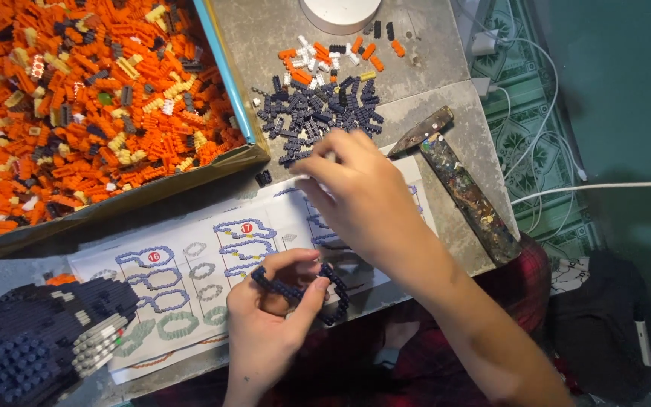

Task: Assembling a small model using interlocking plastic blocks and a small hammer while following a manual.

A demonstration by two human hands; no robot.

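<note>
Two hands busy. My left hand pinches thin dark brick ring over paper guide. My right hand reaches into dark brick pile, fingers bent; can't tell if holding piece. Ring looks weak, hard squeeze may snap it. Elbow bump may scatter pile.

Dark brick ring — part-built, tilted, over instruction sheet.
</note>
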